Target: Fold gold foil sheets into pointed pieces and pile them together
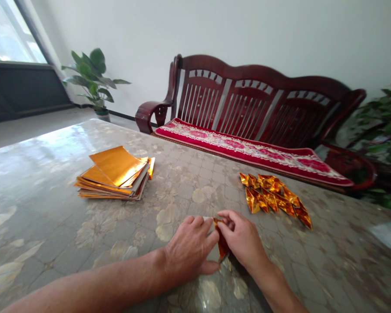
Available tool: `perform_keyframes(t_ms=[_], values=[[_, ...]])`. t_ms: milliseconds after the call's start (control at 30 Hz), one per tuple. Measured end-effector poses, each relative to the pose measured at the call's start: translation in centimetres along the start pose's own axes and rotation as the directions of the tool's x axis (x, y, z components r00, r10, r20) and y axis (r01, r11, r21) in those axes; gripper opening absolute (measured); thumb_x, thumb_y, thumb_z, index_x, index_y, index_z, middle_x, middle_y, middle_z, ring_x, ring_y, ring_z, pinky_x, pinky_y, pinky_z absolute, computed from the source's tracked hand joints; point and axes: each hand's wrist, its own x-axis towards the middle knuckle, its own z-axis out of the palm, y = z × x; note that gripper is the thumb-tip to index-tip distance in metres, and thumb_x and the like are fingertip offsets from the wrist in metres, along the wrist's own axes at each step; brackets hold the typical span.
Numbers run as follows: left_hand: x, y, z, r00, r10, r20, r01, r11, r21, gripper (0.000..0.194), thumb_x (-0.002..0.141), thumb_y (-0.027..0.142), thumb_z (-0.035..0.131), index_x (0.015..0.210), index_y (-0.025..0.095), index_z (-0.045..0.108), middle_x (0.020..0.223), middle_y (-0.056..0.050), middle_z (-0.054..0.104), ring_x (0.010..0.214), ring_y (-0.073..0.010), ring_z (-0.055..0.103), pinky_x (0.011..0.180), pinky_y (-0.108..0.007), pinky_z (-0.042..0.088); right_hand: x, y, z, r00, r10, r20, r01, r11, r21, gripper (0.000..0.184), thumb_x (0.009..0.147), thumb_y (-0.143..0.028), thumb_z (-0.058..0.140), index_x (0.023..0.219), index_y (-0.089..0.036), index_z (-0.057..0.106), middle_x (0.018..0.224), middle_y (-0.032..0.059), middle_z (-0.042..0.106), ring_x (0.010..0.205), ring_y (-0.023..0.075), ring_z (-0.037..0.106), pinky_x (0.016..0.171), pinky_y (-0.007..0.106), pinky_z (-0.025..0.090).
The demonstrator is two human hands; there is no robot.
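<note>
Folded gold foil piece [222, 244], count 1, sits pinched between both hands, close to the middle of the bench's near side. Its narrow lower tip points toward the person; a pale edge shows at its upper left. Left hand [188, 248], fingers on the piece's left side, thumb low near the tip. Right hand [241, 238], fingers closed over the top from the right. Hands together, both clamped on the piece.

Bench [35, 187]: glossy grey marble-look top, beige floral pattern.

Stack of rectangular gold foil sheets [114, 176], count 1, left of centre, well apart from the hands. Top sheet curls upward, pale edges show along the sides. Sheet count unreadable.

Pile of folded gold foil pieces [270, 195], count 1, right of centre toward the far edge, just beyond the right hand and not touching it. Roughly 10 pieces; overlap blocks an exact count.

Past the far edge: dark red wooden settee [257, 95], count 1, three slatted back sections, with red-and-cream patterned seat cushion [247, 150], count 1, on it. Potted plants, count 2: broad-leaved potted plant [90, 78] past the far left corner, blurred leafy plant [379, 134] at the settee's far end. Window [9, 34], count 1, top left.
</note>
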Motion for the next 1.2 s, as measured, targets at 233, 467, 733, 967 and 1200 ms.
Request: perform_keyframes(t_ms=[233, 467, 733, 967, 1200], values=[[-0.1, 0.0, 0.2, 1.0, -0.002, -0.008, 0.001, 1.0, -0.018, 0.058, 0.078, 0.057, 0.071, 0.118, 0.018, 0.054, 0.125, -0.009, 0.058, 0.102, -0.0283, 0.053, 0.085, -0.042, 0.047, -0.7, -0.2, -0.3, 0.999, 0.021, 0.04, -0.025, 0.995, 0.093, 0.014, 0.081, -0.025, 0.059, 0.086, -0.025, 0.072, 0.081, -0.0007, 0.07, 0.07, 0.0166, 0.064, 0.07, 0.029, 0.047], [-0.1, -0.1, 0.2, 1.0, -0.018, -0.015, 0.017, 0.999, -0.036, 0.055, 0.076, 0.056, 0.073, 0.112, 0.019, 0.056, 0.119, -0.008, 0.059, 0.1, -0.0275, 0.052, 0.084, -0.041, 0.048, -1.0, -0.5, -0.5, 0.996, -0.076, 0.055, 0.075, 0.997, 0.01, 0.017, 0.083, -0.021, 0.057, 0.084, -0.026, 0.073, 0.085, -0.0003, 0.069, 0.081, 0.0184, 0.065, 0.076, 0.029, 0.046], [-0.1, -0.1, 0.2, 1.0, -0.019, -0.01, 0.019, 0.999, -0.029, 0.054, 0.076, 0.055, 0.073, 0.113, 0.02, 0.055, 0.121, -0.008, 0.058, 0.1, -0.0274, 0.052, 0.084, -0.041, 0.047, -1.1, -0.2, -0.6, 0.993, -0.09, 0.071, 0.091, 0.996, -0.017, 0.023, 0.083, -0.017, 0.056, 0.092, -0.026, 0.074, 0.09, 0.0003, 0.071, 0.088, 0.0187, 0.066, 0.08, 0.03, 0.047], [-0.2, -0.2, 0.2, 1.0, -0.016, -0.009, 0.016, 0.999, -0.032, 0.054, 0.077, 0.054, 0.073, 0.115, 0.02, 0.055, 0.118, -0.007, 0.058, 0.099, -0.0272, 0.052, 0.083, -0.041, 0.047, -1.3, -0.4, -0.6, 0.984, -0.161, 0.077, 0.165, 0.985, -0.045, 0.023, 0.087, -0.016, 0.054, 0.091, -0.025, 0.075, 0.087, 0.0017, 0.068, 0.087, 0.0186, 0.064, 0.08, 0.03, 0.047], [-0.2, -0.2, 0.3, 1.0, -0.018, -0.006, 0.018, 0.999, -0.042, 0.052, 0.076, 0.053, 0.074, 0.112, 0.02, 0.055, 0.119, -0.007, 0.058, 0.099, -0.0275, 0.051, 0.085, -0.042, 0.047, -1.0, -0.4, -0.7, 0.939, -0.338, 0.065, 0.339, 0.941, -0.008, 0.021, 0.086, -0.009, 0.054, 0.086, -0.022, 0.071, 0.089, 0.0031, 0.07, 0.087, 0.0192, 0.062, 0.081, 0.033, 0.049]])
